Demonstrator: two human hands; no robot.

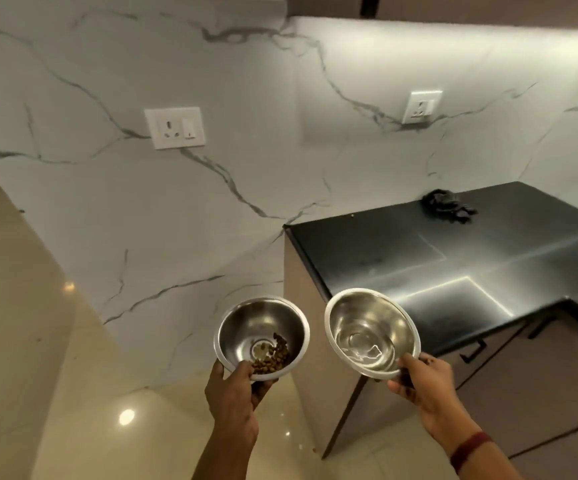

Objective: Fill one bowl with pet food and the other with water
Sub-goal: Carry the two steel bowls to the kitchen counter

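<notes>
**Two steel bowls held out, one in each hand**

The left hand (233, 393) grips the near rim of the left bowl (261, 332), thumb over the edge and fingers curled underneath, clamped on it. A small heap of brown pet food (273, 356) sits in the near right part of its bottom, and much of the shiny base shows bare. The bowl tilts a little toward the camera.

The right hand (422, 386) pinches the near rim of the right bowl (372, 337), thumb on top, fingers below, closed tight on the metal. Clear water (365, 344) pools in it, well below the rim. The bowls hang side by side, close but apart, above the glossy cream floor (83, 403).

A dark red band (471, 450) circles the right wrist. To the right stands a cabinet with a black countertop (453, 258); its near left corner lies just behind the water bowl. On the far edge of the counter lies a crumpled dark object (446, 204), too blurred to name. A white marble wall (142, 220) with grey veins fills the far side, carrying one socket plate (175, 127) at left and another socket (422, 106) above the counter. A tiny brown speck (314, 449) lies on the floor by the cabinet's foot.
</notes>
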